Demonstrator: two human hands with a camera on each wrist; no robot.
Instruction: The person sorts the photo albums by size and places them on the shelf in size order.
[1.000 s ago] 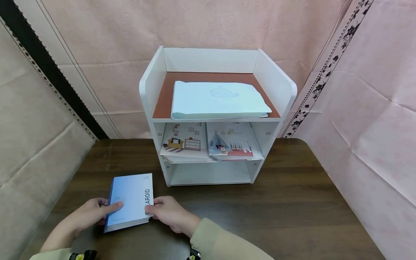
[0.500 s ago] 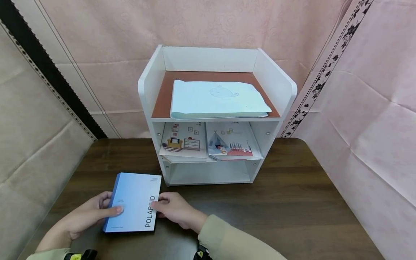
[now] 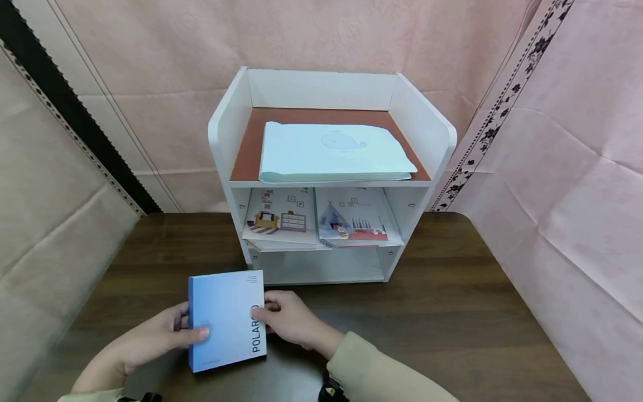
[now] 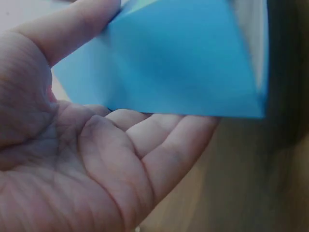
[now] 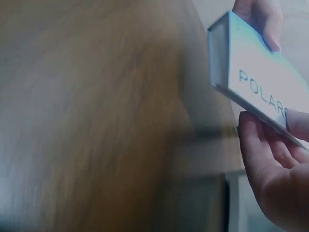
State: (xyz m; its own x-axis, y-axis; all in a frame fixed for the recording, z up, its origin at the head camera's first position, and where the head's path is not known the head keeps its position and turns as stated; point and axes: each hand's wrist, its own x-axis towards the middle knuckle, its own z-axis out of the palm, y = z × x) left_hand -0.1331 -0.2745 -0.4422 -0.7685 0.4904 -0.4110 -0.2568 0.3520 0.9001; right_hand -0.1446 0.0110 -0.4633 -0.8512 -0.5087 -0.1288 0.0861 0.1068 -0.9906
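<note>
A blue book (image 3: pixel 226 324) with dark lettering on its cover is held between both hands, in front of the shelf's left side. My left hand (image 3: pixel 156 338) grips its left edge, thumb on the cover and the other fingers beneath. At the opposite edge my right hand (image 3: pixel 296 321) pinches the book, its thumb over the lettering. In the left wrist view the book's blue spine (image 4: pixel 183 63) lies between thumb and fingers. The right wrist view shows the book's pale page block (image 5: pixel 219 55), with a hand at each side.
A small white shelf unit (image 3: pixel 437 125) stands on the brown wooden table (image 3: pixel 452 324). On its top board lies a pale blue item with a whale drawing (image 3: pixel 336 153). Two piles of illustrated booklets (image 3: pixel 281 218) lie in the middle compartment. Pale fabric (image 3: pixel 326 33) hangs around the table.
Both hands have moved right with the blue book, bringing it nearer the shelf's front. Its cover has turned to face the head camera more fully.
</note>
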